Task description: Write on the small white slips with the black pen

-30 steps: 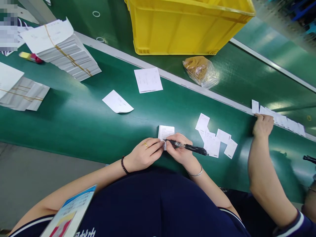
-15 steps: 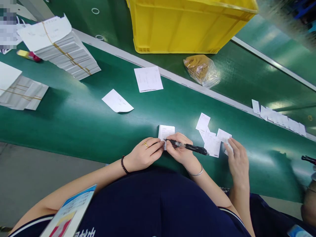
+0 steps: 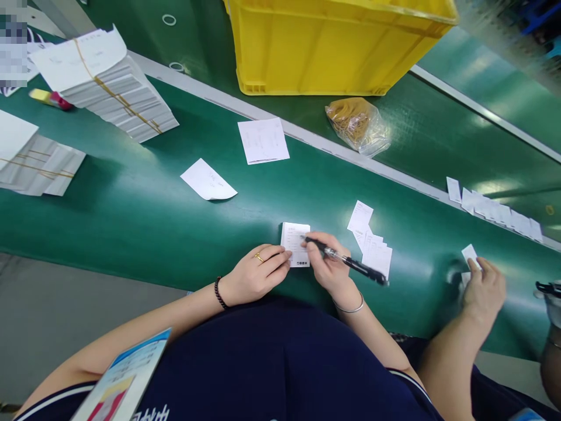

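Right hand (image 3: 329,271) grasps pen (image 3: 354,265) over paper stack (image 3: 294,235); left hand (image 3: 256,275) touches stack's left side, cannot tell if clasping. Loose slips (image 3: 377,258) right.

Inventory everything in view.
slip stack: 1, white, near centre
pen: 1, black, over slip stack
loose slips: several, white, by pen's back end
large sheets: 2, white, above centre
banded stacks: 2, white, left
small object: 1, yellow and red, far left
crate: 1, yellow, top centre
rings: 2, white, left of crate
bagged rubber bands: many, tan, below crate
slip row: several, white, far right
table: 1, green, under papers
unclear object: 1, black, right edge
badge: 1, multicoloured, lower left
bracelet: 1, dark, left wrist
bangle: 1, silver, right wrist
co-worker's hand: 1 clearly, bare, right
left hand: 1, gold-ringed, on slip stack
right hand: 1, bare, around pen
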`<move>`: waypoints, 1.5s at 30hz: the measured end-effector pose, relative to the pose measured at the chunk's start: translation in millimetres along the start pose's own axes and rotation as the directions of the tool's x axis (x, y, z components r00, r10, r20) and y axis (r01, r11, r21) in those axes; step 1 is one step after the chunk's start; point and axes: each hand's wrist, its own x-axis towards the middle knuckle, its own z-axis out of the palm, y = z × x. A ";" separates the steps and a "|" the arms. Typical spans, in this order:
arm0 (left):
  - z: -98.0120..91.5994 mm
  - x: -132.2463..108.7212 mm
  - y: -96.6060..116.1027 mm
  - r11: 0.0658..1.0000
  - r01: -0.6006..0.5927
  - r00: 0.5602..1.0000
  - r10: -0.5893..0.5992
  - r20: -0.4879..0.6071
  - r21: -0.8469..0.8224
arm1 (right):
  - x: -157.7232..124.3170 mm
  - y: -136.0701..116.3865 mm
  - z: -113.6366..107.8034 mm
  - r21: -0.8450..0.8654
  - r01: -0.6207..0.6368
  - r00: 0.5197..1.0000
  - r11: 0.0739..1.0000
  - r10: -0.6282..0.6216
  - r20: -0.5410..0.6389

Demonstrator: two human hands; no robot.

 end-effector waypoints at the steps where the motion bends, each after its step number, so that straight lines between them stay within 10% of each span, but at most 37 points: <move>1: -0.2 0.3 0.1 1.000 -0.001 1.000 0.001 -0.003 -0.001 | 1.2 1.7 -1.7 -0.019 -0.014 0.999 1.000 0.014 -0.036; 15: 0.5 0.4 -0.1 1.000 0.008 1.000 -0.008 -0.002 0.000 | 0.4 10.8 -4.4 -0.169 0.077 0.990 0.983 -0.096 -0.106; 22: 1.8 -2.3 0.5 1.000 0.030 0.999 -0.031 -0.020 -0.005 | 9.1 12.3 -1.3 0.323 -0.208 0.932 0.923 0.287 -0.222; 30: 4.1 -1.2 1.3 0.999 0.034 0.997 -0.034 -0.068 -0.005 | 38.2 92.3 -93.9 0.211 -0.237 0.735 0.948 0.317 -0.599; 36: 5.1 -3.0 1.3 0.998 0.051 0.998 -0.052 -0.042 -0.021 | 38.1 135.9 -95.4 0.168 -0.395 0.717 0.903 0.418 -0.558; 45: 1.9 0.2 0.5 0.999 0.025 0.999 -0.026 -0.037 -0.020 | 26.1 64.6 -75.5 0.178 -0.263 0.774 0.948 0.317 -0.548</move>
